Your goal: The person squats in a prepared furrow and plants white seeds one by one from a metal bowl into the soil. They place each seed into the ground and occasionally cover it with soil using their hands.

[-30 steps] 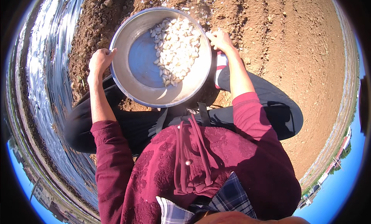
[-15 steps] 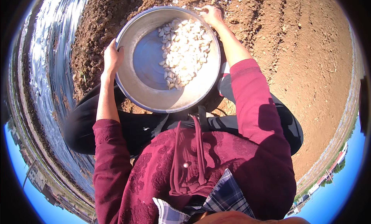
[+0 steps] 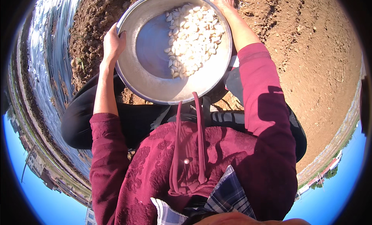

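Bowl [image 3: 153, 50] is pinched at L edge by L hand [image 3: 113, 45]. R hand [image 3: 223, 0] is seen nr top R edge; grip can't be told. Cloves [image 3: 195, 37] are piled twd R edge.

Silvery sheeting [image 3: 52, 42] beside brown soil [image 3: 91, 29]

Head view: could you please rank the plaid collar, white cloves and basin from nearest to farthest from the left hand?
1. Basin, left rim against the left hand.
2. White cloves, in the basin's right part.
3. Plaid collar, near the picture's bottom.
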### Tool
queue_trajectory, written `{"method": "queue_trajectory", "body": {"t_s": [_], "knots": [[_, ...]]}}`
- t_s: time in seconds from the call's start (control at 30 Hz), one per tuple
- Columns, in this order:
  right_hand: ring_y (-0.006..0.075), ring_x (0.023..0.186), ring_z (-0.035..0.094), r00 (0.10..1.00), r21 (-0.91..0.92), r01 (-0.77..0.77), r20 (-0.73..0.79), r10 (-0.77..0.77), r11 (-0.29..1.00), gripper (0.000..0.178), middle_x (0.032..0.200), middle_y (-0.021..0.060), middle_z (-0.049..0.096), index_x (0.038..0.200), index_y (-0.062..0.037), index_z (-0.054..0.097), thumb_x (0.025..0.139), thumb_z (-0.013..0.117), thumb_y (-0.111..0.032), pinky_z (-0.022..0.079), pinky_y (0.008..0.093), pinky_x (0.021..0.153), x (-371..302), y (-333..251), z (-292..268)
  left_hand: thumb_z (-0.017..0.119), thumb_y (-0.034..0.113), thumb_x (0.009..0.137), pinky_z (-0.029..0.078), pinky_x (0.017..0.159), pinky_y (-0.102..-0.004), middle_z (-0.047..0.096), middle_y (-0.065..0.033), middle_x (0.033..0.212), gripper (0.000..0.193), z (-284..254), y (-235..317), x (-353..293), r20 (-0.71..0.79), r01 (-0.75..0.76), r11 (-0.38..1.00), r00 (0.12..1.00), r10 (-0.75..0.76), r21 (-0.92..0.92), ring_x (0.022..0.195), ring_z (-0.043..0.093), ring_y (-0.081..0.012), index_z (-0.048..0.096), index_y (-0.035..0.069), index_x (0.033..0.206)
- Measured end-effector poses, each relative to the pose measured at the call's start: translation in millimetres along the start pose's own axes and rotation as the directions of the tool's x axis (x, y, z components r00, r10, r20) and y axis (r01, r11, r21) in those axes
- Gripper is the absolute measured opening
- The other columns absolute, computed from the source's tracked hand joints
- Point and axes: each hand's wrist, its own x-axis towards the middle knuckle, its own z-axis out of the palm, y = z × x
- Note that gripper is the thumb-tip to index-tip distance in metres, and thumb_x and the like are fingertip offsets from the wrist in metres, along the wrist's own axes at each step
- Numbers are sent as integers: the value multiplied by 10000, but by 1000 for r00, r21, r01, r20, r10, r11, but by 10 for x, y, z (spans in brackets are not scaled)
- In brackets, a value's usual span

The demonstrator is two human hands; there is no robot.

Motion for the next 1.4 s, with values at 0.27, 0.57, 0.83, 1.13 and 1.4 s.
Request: {"method": "queue_trajectory", "body": {"t_s": [0.27, 0.57, 0.83, 1.13, 1.4], "knots": [[167, 601, 541, 959, 804, 283, -219, -182, 523, 92, 677, 64, 588, 800, -41, 589, 811, 663, -94, 460, 324, 553, -633, -82, -537, 630, 192, 853, 485, 928, -428, 655, -230, 1115, 456, 138, -114, 138, -33, -46, 995, 998, 49, 83, 1065, 630, -364, 562, 45, 1279], [332, 1173, 550, 935, 513, 354, -195, -296, 782, 423, 1202, 160, 595, 1219, -86, 611, 839, 649, -267, 486, 418, 957, -1275, -224, -173, 639, 211, 831, 471, 965, -431, 640, -237, 1161, 529, 292, -508, 350, -59, -86, 984, 994, 96, 155, 1113, 607, -372, 536, 25, 1315], [331, 1080, 562, 971, 845, -64, 175, -162, 531, 503, 1277, 143, 491, 1270, -98, 541, 784, 665, -138, 482, 408, 937, -2258, -812, 561, 617, 177, 824, 489, 918, -423, 672, -214, 1084, 425, 347, -499, 409, -5, -54, 998, 999, 54, 12, 1044, 640, -356, 596, 69, 1234], [369, 1088, 574, 807, 734, 221, 232, -543, 642, 340, 1147, 205, 577, 1062, -80, 662, 726, 623, -46, 477, 412, 919, -2670, -1456, -188, 610, 169, 809, 491, 906, -430, 679, -206, 1054, 432, 456, -566, 487, -68, -122, 993, 990, 121, -7, 1026, 646, -355, 604, 116, 1238], [258, 930, 688, 860, 760, 207, 159, -485, 616, 483, 1104, 155, 684, 1368, -110, 506, 903, 543, -238, 533, 350, 839, -1706, -751, -207, 619, 74, 682, 464, 934, -444, 650, -227, 1056, 348, 460, -404, 367, -139, -190, 982, 972, 188, -3, 1072, 595, -391, 652, 51, 1028]]}}
